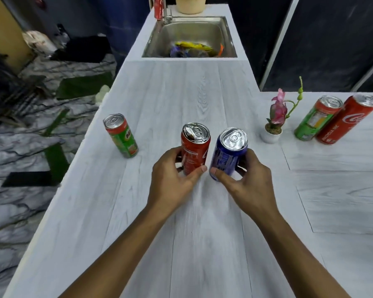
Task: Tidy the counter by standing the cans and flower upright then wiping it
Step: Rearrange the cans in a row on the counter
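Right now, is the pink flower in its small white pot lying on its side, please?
No, the pink flower in its white pot stands upright on the pale wood-grain counter.

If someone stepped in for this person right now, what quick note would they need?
Left hand grips the near red can; right hand grips the blue can, both upright in the middle of the counter.
Done: Milo can at the left, flower pot, green can and far red can on the right stand upright.
Remaining: let go of both cans, then wipe the counter; neither hand holds a cloth.
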The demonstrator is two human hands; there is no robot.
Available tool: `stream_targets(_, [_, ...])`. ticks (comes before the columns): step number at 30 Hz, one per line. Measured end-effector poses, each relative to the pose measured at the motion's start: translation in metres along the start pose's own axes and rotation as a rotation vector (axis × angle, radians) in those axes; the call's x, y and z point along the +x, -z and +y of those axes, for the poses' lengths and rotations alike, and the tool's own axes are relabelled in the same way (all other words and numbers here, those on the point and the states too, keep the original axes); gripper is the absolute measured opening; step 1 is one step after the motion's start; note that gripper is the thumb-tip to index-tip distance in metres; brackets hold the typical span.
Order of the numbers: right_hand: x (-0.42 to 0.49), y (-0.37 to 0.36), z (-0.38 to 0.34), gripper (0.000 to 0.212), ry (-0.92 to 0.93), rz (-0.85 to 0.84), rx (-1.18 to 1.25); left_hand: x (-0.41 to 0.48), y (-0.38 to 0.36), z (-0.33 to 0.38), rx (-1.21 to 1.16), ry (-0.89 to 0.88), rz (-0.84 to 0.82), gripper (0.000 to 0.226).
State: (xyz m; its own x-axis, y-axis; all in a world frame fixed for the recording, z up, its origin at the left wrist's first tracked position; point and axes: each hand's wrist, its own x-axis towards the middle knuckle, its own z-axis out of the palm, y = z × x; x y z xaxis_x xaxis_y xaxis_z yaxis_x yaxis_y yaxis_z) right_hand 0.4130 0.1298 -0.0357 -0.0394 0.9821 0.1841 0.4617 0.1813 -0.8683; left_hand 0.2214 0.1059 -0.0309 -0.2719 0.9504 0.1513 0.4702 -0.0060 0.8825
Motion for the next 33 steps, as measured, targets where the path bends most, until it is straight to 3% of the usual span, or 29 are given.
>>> stream_targets(14, [0.026,-0.078,-0.036,0.071,0.042,0.003,0.031,0.033,0.065,-0.027,0.062,0.053,0.156,0.053])
stream_targets(33, [0.053,-0.122,-0.028,0.069,0.038,0.035,0.026,0.058,0.065,-0.036,0.089,0.082,0.19,0.055])
